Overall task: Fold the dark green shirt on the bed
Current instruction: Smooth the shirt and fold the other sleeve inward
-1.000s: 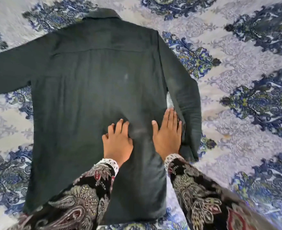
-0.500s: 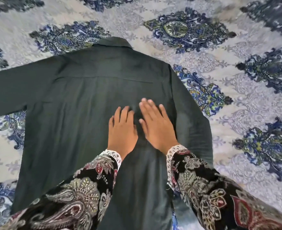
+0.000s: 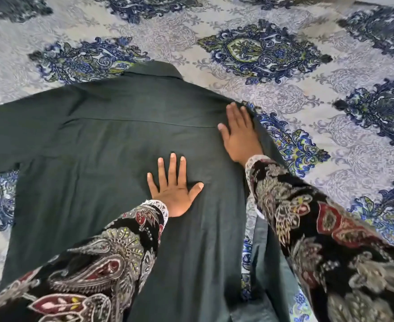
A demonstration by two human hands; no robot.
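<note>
Carefully now: the flat shirt can be creased again

On the far left, the long sleeve (image 3: 10, 133) of the dark green shirt (image 3: 103, 159) is laid out sideways over the patterned bed cover (image 3: 307, 94), and it is not yet folded in. The shirt is spread with its back upward, the collar (image 3: 153, 69) pointing away from the person. If the body is folded before this sleeve is brought in, an uneven bundle may be produced.

In the middle, the left hand (image 3: 174, 191) is pressed flat on the back of the shirt, fingers straight and spread; nothing is grasped by it. A strong sideways push here could drag the cloth and raise new wrinkles, because the soft cover below can slide with it.

Further right, the right hand (image 3: 239, 131) is laid flat near the shoulder seam, fingers together, also released and holding nothing. The right sleeve (image 3: 268, 263) seems to be lying along the side of the body, partly hidden under the person's patterned sleeve (image 3: 319, 228). It may be pulled out of place when this arm is withdrawn, if the loose cuff catches it. How neatly that side lies cannot be judged, since much of it is covered.
</note>
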